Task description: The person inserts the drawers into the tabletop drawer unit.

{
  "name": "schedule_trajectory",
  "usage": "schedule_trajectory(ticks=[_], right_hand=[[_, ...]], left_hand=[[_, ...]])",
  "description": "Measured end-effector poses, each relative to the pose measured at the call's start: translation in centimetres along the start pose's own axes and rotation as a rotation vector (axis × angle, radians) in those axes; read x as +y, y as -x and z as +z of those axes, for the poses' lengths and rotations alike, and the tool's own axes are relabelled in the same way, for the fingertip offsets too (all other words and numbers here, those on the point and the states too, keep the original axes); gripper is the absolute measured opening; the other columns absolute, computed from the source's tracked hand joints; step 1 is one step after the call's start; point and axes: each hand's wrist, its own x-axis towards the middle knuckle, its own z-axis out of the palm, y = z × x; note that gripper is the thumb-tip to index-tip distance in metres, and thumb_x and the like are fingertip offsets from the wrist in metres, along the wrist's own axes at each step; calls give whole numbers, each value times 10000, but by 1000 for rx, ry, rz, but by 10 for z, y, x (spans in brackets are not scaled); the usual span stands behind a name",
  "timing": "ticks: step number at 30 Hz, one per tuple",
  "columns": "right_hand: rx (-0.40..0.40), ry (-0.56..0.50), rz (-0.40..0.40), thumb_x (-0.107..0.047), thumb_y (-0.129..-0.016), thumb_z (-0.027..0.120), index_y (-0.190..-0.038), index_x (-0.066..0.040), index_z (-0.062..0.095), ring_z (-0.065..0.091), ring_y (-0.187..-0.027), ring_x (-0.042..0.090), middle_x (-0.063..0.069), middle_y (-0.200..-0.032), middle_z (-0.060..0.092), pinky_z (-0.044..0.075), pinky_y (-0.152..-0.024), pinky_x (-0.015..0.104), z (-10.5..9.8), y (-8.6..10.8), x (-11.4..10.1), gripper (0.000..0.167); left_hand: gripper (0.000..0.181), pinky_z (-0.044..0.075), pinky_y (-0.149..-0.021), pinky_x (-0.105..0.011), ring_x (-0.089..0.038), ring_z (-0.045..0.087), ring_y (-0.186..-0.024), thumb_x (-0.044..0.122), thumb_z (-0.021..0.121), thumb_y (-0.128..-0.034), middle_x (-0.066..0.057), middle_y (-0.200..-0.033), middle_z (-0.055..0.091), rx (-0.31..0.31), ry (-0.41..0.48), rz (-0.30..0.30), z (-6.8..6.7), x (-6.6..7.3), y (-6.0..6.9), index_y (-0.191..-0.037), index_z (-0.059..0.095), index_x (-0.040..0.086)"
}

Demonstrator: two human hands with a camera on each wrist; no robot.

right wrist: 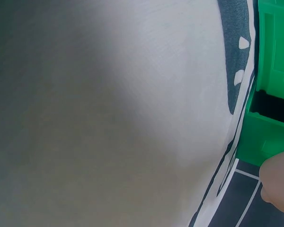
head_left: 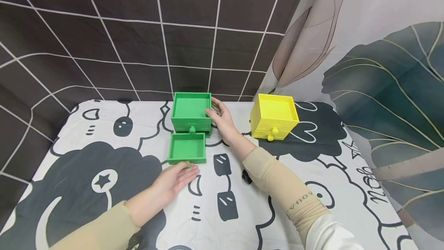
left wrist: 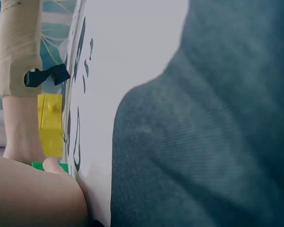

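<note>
A small green drawer box (head_left: 192, 105) with an open-topped tray in its top stands near the dark wall cloth. Its lower drawer (head_left: 187, 146) is pulled out toward me, and the inside of that drawer is bare. My left hand (head_left: 170, 182) is at the drawer's front, thumb and fingers about its small knob, which they partly cover. At the box's right side my right hand (head_left: 223, 120) holds it, the thumb over the top rim and the fingers along the side. In the right wrist view, a fingertip (right wrist: 279, 179) lies against the green box.
To the right stands a yellow drawer box (head_left: 275, 117) with two knobs on its front. A cloth (head_left: 243, 203) with black and white cartoon prints covers the table. Behind hangs a dark cloth (head_left: 190, 45) with white grid lines, and a leaf-patterned curtain (head_left: 388, 88) is at the right.
</note>
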Motion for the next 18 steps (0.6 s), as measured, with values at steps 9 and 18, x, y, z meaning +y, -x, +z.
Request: schedule_trajectory(ticks=[9, 18], right_hand=[[1, -5, -9, -118, -1023, 586, -1629, 9, 322, 336, -1601, 333, 200, -1689, 377, 272, -1363, 445, 0, -1, 2, 673], [1, 8, -10, -134, -1020, 589, -1627, 4, 330, 351, -1594, 334, 197, -1681, 392, 280, -1359, 455, 0, -1, 2, 674]], left_hand=[[247, 642, -989, -264, -100, 759, -917, 70, 465, -1103, -49, -963, 768, -2, -10, 8, 5, 1, -3, -1296, 519, -74], [244, 628, -1022, -278, -104, 759, -937, 71, 472, -1105, -55, -981, 762, -5, -16, 6, 7, 1, -8, -1296, 526, -71]])
